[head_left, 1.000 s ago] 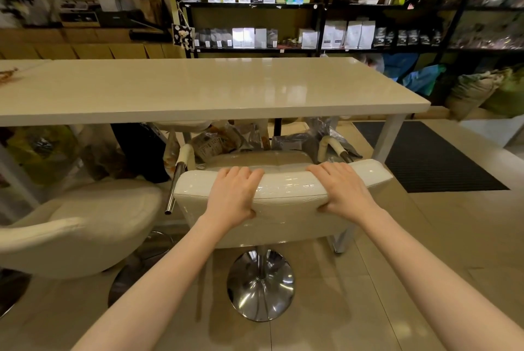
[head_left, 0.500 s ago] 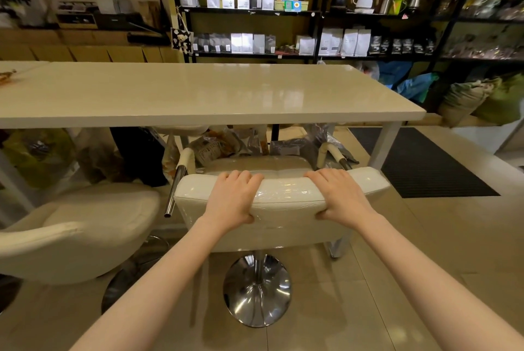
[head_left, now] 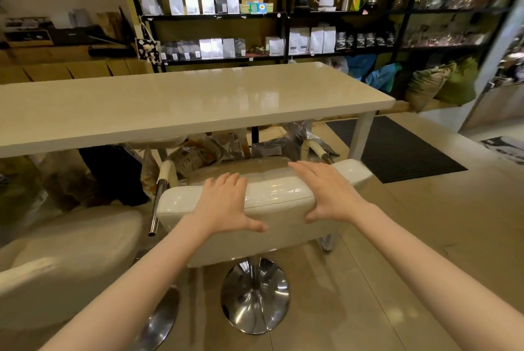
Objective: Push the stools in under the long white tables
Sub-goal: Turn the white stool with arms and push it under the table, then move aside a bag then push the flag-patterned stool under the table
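Note:
A cream stool with a low padded backrest (head_left: 279, 198) and a round chrome base (head_left: 255, 296) stands at the near edge of the long white table (head_left: 170, 106), its seat partly under the tabletop. My left hand (head_left: 224, 204) lies flat on the left half of the backrest, fingers straight and thumb spread behind it. My right hand (head_left: 326, 191) is at the right half, fingers stretched out and loose over the top edge, not curled round it. A second cream stool (head_left: 65, 260) stands at the lower left, out from under the table.
Plastic bags and packets (head_left: 198, 157) are piled under the table, beside a white table leg (head_left: 361, 137). A dark floor mat (head_left: 397, 149) lies to the right. Black shelves with packets and kettles (head_left: 283, 15) line the back wall, with sacks (head_left: 431, 86) below.
Both hands gripped the backrest's top edge before; now their fingers have uncurled and straightened. The view has tilted, and the stool sits a little further towards the table.

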